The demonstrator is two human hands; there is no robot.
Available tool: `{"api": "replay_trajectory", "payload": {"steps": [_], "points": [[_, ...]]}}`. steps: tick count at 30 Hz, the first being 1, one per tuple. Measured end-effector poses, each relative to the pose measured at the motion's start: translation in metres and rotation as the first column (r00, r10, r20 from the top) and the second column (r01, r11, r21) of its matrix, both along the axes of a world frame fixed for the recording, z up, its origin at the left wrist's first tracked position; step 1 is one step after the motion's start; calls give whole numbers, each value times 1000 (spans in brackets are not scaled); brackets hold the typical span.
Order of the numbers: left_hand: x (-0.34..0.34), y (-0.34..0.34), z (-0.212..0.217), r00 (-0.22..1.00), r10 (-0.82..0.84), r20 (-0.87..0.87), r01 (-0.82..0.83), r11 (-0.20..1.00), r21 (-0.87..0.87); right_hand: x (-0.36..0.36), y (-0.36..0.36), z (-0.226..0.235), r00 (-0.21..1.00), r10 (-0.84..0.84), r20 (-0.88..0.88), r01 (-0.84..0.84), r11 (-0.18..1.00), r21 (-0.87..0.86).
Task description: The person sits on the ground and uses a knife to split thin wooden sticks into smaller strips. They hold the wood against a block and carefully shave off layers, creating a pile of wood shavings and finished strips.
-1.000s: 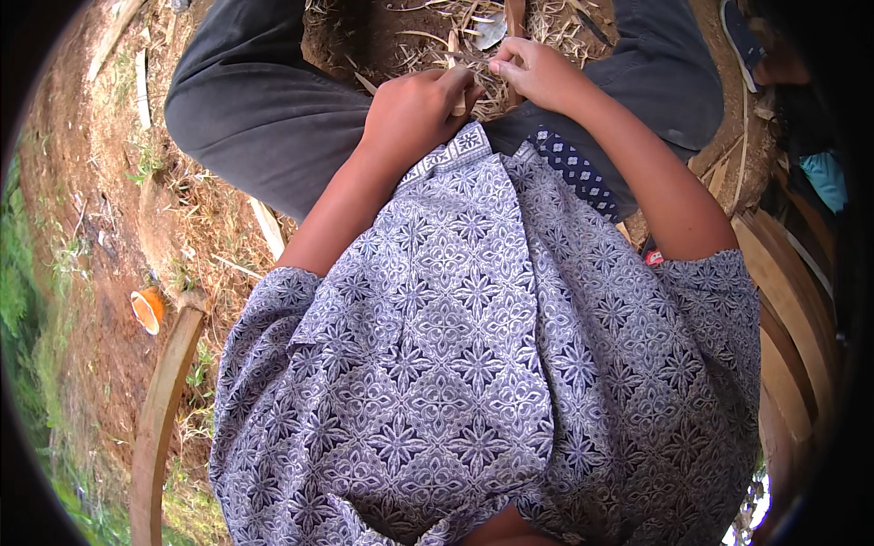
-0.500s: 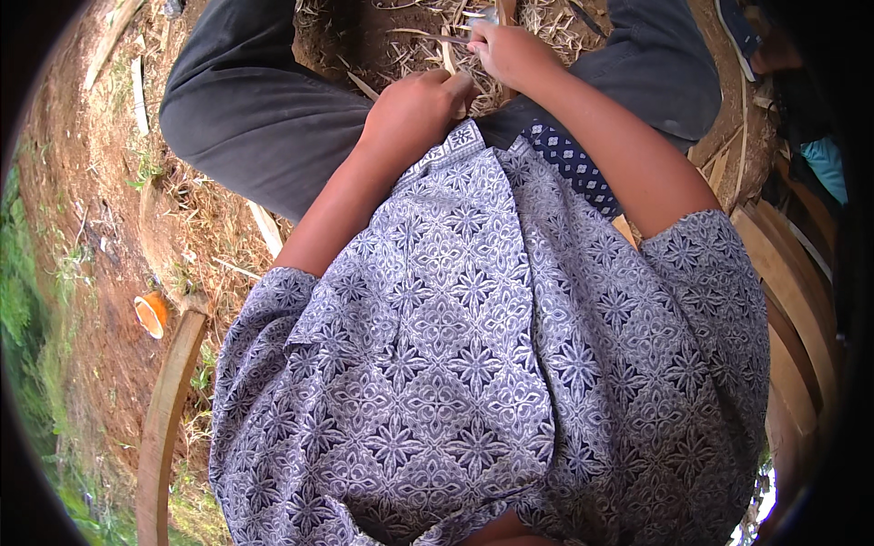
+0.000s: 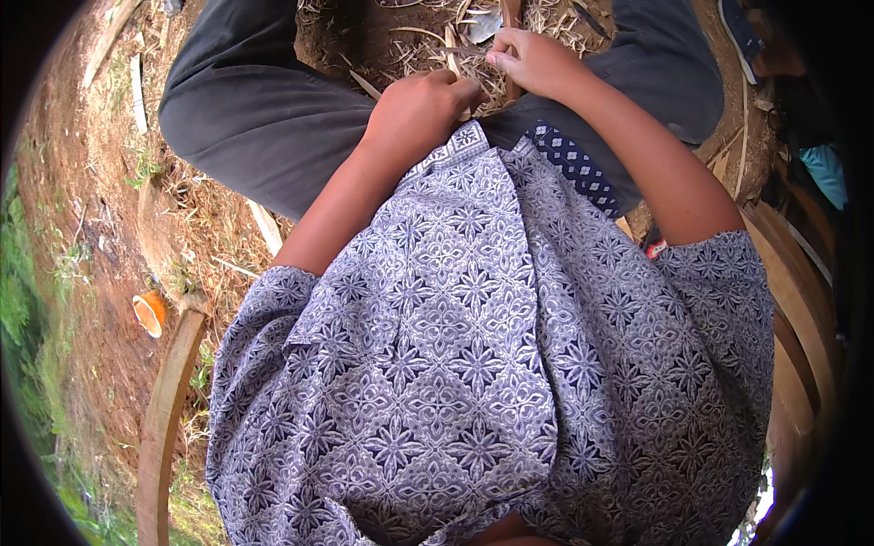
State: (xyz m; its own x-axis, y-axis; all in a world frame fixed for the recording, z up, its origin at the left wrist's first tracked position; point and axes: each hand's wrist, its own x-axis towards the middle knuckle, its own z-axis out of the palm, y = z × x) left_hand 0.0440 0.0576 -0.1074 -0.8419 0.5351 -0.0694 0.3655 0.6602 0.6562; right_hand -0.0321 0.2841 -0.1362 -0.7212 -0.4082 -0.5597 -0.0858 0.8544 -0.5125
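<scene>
pale, thin bamboo strip (image 3: pixel 452 56) pinched in left hand (image 3: pixel 421 109); right hand (image 3: pixel 537 62) grips a brown stick (image 3: pixel 511 13) over dry shavings (image 3: pixel 410 50).

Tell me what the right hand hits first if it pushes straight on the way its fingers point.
The right hand points up-left in the picture. Likely first in line: the thin bamboo strip between the hands, with dry shavings beyond. Depth is unclear here.
</scene>
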Motion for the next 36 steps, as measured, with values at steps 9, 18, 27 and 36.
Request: {"api": "replay_trajectory", "payload": {"steps": [9, 18, 27, 36], "points": [[1, 1, -5, 1000, -3, 26, 3, 1000, -2, 0, -20, -11, 996, -11, -90, 19, 996, 83], [0, 1, 3, 997, 83, 6, -83, 996, -11, -27, 3, -85, 991, -85, -104, 86, 996, 0], [0, -1, 2, 999, 34, 29, -33, 998, -44, 0, 10, 7, 1000, -6, -1, 6, 996, -90], [-2, 4, 0, 999, 1, -32, -4, 996, -94, -14, -10, -70, 980, -54, -191, 69, 995, 74]]}}
